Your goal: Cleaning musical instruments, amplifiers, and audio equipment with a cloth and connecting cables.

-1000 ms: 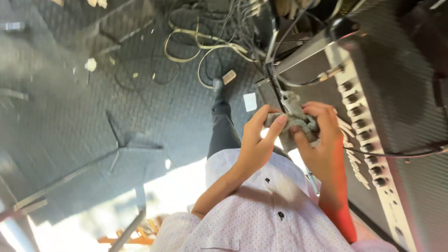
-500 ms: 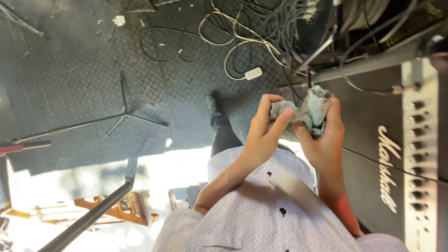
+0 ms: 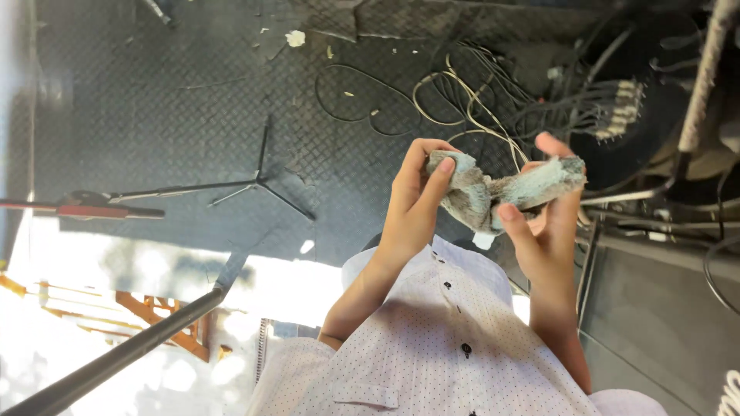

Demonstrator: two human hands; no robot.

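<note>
My left hand and my right hand both hold a fluffy grey and pale teal cloth in front of my chest. The cloth is stretched between them, thumb and fingers of each hand pinching one end. Below the hands my white dotted shirt with dark buttons fills the bottom of the view.
The floor is a black ridged mat with scraps on it. A tangle of cables lies beyond my hands. A tripod stand base rests at left, a dark pole crosses the lower left, and a black amplifier cabinet stands at right.
My hands have come away from the amplifier's knob panel with the cloth and spread it out between them. The view has swung left, so the panel is out of sight.
</note>
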